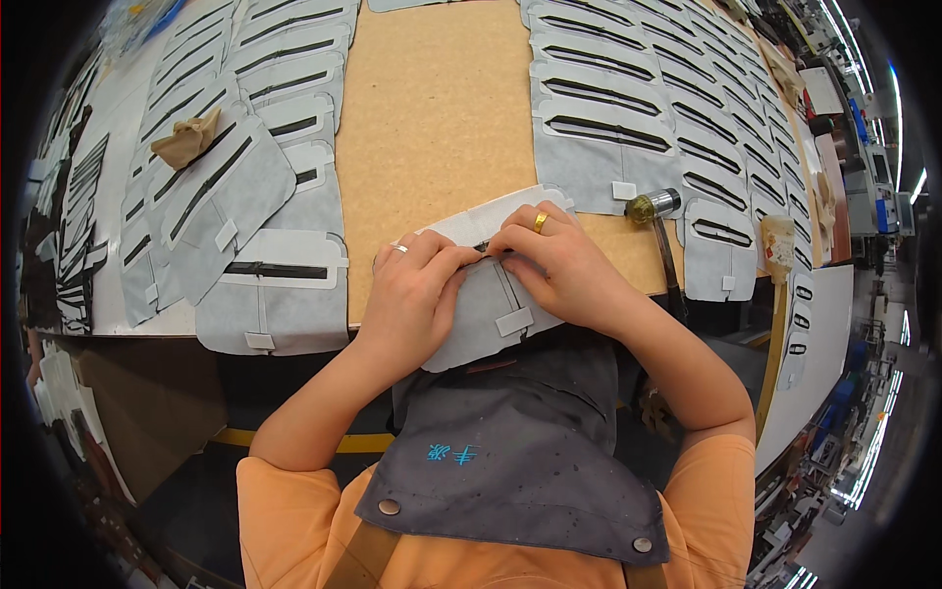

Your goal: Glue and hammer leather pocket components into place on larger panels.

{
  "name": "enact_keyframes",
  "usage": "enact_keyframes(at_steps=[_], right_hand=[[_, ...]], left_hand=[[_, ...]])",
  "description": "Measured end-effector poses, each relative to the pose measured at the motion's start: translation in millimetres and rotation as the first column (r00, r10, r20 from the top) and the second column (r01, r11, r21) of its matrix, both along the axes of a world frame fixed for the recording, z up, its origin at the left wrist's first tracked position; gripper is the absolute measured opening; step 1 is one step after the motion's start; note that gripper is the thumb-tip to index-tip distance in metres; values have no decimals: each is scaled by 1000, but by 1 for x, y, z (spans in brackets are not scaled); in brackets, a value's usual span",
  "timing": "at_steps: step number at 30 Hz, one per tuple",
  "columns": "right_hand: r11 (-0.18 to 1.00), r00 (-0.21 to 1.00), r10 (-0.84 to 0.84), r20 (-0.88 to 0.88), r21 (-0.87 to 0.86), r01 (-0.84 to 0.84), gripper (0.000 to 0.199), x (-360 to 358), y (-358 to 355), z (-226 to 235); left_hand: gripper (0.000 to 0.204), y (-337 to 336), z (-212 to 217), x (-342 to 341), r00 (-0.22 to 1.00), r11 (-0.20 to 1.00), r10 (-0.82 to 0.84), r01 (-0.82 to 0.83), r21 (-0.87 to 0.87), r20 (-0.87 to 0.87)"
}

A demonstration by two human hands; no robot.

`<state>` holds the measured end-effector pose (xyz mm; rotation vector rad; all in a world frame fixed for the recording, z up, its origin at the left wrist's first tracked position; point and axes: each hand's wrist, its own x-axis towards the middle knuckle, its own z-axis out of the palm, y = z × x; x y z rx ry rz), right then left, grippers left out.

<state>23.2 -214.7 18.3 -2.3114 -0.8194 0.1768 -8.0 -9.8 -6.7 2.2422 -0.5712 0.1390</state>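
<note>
A light grey panel (453, 339) with a paler upper section lies at the table's front edge, turned at a slant, its lower end reaching over the edge. Both hands meet at the dark slit across it. My left hand (412, 290) has thumb and forefinger pinched on the slit's edge. From the other side, my right hand (561, 263) pinches the same edge, fingertips almost touching the left ones. My fingers cover most of the slit. Below them a thin dark strip runs down to a small white tab (513, 322).
Overlapping rows of similar grey panels (589, 167) with black slits cover the table (432, 108) on both sides. A hammer (655, 204) lies right of my hands, beyond it a yellow-handled brush (777, 245). A crumpled tan piece (186, 139) rests on the left panels.
</note>
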Motion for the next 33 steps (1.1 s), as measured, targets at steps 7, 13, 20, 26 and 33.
enact_keyframes(at_steps=[7,13,20,26,33], right_hand=[[998,983,54,175,-52,-45,19,-6,0,-4],[949,881,198,431,-310,-61,26,-19,5,-2],[978,992,-124,-3,168,123,26,-16,-5,-8],[988,928,51,369,-152,6,28,-18,-14,-10],[995,959,-94,267,16,93,29,-21,-6,-2]], left_hand=[[24,2,-3,0,997,996,-28,21,88,75],[34,4,1,-1,983,977,-109,79,200,145],[39,4,-2,-1,983,975,-111,78,209,148],[40,4,-1,0,974,965,-144,100,242,173],[36,2,-3,-3,980,969,-89,44,242,176]])
